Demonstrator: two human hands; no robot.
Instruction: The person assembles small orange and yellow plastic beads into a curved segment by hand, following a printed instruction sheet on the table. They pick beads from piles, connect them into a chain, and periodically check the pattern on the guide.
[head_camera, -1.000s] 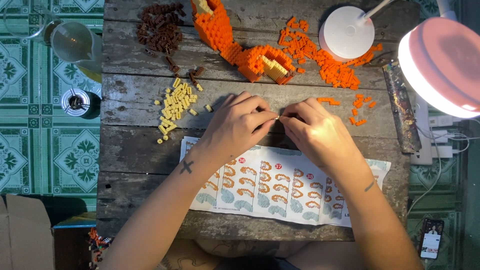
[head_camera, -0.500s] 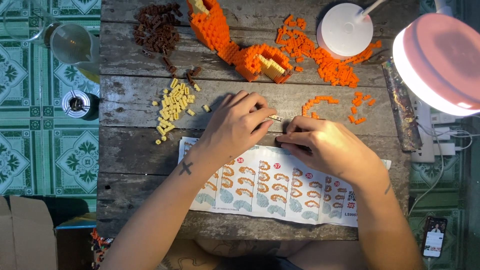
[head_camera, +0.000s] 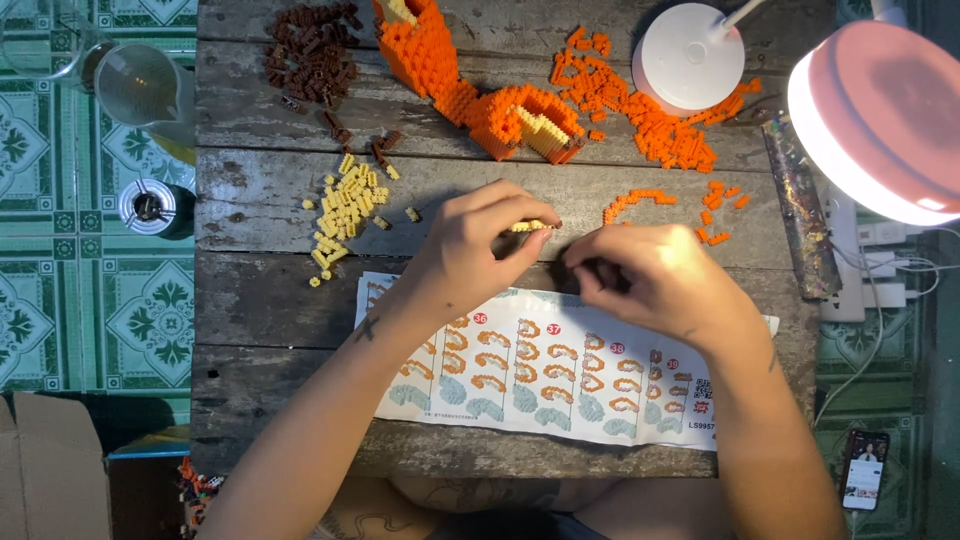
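Just above the instruction sheet (head_camera: 560, 375) on the desk (head_camera: 260, 300), your left hand (head_camera: 470, 250) pinched a short strip of yellow bricks (head_camera: 527, 226) in its fingertips; your right hand (head_camera: 655, 280) curled nearly closed beside it, perhaps around something hidden

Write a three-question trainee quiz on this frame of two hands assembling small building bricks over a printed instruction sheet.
1. True or false: the left hand pinches a short strip of pale yellow bricks.
2. Which loose pile lies nearest the white round lamp base? A brown bricks B orange bricks C yellow bricks
3. What lies under both forearms on the weathered wooden table?

Key: 1 true; 2 B; 3 the printed instruction sheet.
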